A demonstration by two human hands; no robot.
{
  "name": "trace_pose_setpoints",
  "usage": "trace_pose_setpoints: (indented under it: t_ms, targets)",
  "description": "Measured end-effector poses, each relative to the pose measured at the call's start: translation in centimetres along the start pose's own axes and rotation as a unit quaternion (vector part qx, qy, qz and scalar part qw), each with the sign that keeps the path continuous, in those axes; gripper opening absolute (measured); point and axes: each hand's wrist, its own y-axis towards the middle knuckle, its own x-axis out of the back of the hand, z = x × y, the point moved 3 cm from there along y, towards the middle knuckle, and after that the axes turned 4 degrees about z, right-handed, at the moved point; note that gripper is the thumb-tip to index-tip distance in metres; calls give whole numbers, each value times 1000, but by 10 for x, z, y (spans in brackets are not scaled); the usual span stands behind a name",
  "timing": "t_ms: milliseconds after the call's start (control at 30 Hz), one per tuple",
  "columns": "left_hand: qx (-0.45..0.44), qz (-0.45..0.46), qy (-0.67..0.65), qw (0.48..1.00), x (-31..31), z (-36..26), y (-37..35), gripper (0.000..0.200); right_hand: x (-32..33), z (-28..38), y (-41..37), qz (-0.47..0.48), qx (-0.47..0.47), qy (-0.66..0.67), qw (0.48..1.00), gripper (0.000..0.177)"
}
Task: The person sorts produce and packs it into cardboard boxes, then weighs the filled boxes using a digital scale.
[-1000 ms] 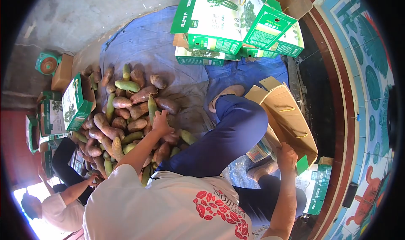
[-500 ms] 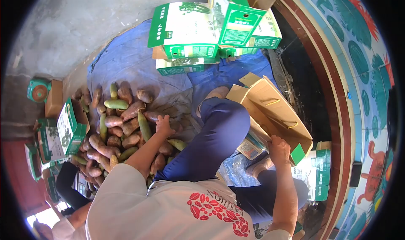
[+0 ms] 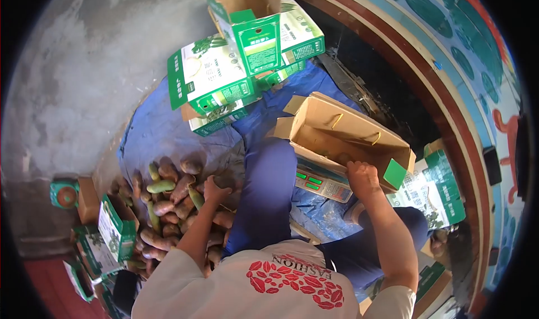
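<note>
At the right side of a vegetable pile, my left hand [image 3: 215, 191] has its fingers curled over a dark root, apparently a sweet potato [image 3: 225, 181]. Around it lie reddish-brown sweet potatoes [image 3: 182, 189] and green radishes [image 3: 161, 186]. My right hand [image 3: 363, 176] grips the near rim of an open cardboard box [image 3: 314, 118] with yellow cord handles. Low in the box, something roundish shows dimly. Under the box is a scale [image 3: 323, 185] with lit green displays.
Green-and-white cartons [image 3: 216, 75] are stacked at the back, an open one on top. More cartons stand at the left [image 3: 116, 229] and right [image 3: 435, 190]. A blue tarp [image 3: 151, 131] covers the floor. My bent knee [image 3: 269, 162] lies between pile and box.
The view has turned and shifted. My left hand's fingers have gone from spread to curled on a root. The box now sits more level, and the scale's lit displays show. My right hand stays on the rim.
</note>
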Motion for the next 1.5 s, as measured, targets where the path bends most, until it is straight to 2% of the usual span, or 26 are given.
trace_pose_setpoints:
  t_ms: [67, 100, 167, 233, 300, 367, 433, 500, 600, 700, 767, 867, 933, 1067, 1100, 1133, 1200, 1267, 1400, 1433, 1467, 1500]
  targets:
    - [-48, -65, -55, 995, 31, -2, 7, 90, -1, 0, 0, 2, 2, -3, 1000, 12]
    - [-87, -101, -93, 987, 53, -16, 5, 86, 0, 1, 0, 11, 0, -4, 1000, 8]
    - [-106, -179, -148, 967, 96, -47, 1, 81, 4, 4, 1, 31, -1, -7, 1000, 6]
    - [-210, -159, -254, 931, 143, -104, -14, 75, 11, 8, 1, 63, 1, -21, 998, 9]
    - [-232, -167, -275, 918, 181, -165, -38, 73, 13, 9, 2, 84, -1, -28, 996, 11]
    - [-299, -128, -285, 902, 200, -218, -57, 73, 13, 10, 3, 94, -8, -28, 995, 12]
    - [-380, -78, -231, 892, 197, -259, -59, 73, 14, 10, 4, 109, -8, -29, 994, 12]
    - [-412, 12, -178, 894, 185, -309, -80, 74, 16, 10, 5, 122, -5, -32, 992, 12]
    - [-543, 21, -54, 837, 140, -361, -85, 76, 19, 11, 6, 132, -5, -33, 991, 13]
    - [-514, 69, 88, 850, 98, -401, -97, 73, 19, 10, 8, 131, -8, -31, 991, 12]
    - [-549, 41, 158, 820, 57, -417, -90, 75, 17, 10, 9, 136, -14, -30, 990, 13]
    - [-467, 99, 162, 864, 18, -431, -94, 80, 14, 9, 7, 118, -3, -41, 992, 11]
    - [-431, 146, 110, 884, -10, -430, -82, 84, 13, 10, 8, 135, -16, -52, 989, 11]
    - [-341, 248, 59, 905, -78, -409, -42, 93, 14, 8, 8, 129, -22, -51, 990, 11]
    - [-332, 245, 121, 903, -70, -409, -54, 93, 15, 10, 9, 129, -10, -52, 990, 11]
    - [-370, 210, 163, 890, -79, -407, -54, 88, 15, 11, 8, 130, 1, -53, 990, 11]
    - [-400, 217, 196, 869, -71, -408, -68, 75, 16, 10, 8, 141, 8, -54, 988, 12]
    - [-398, 256, 257, 843, -63, -410, -74, 67, 17, 12, 11, 158, 4, -56, 986, 14]
    - [-377, 311, 406, 772, -92, -401, -52, 48, 19, 8, 10, 93, 10, -81, 992, 8]
    - [-384, 269, 389, 793, -78, -404, -61, 37, 19, 7, 10, 66, 8, -84, 994, 7]
    - [-406, 250, 359, 802, -63, -409, -67, 36, 20, 5, 12, 39, 6, -86, 995, 6]
    - [-427, 230, 329, 810, -45, -415, -73, 34, 21, 5, 15, 89, 13, -104, 991, 7]
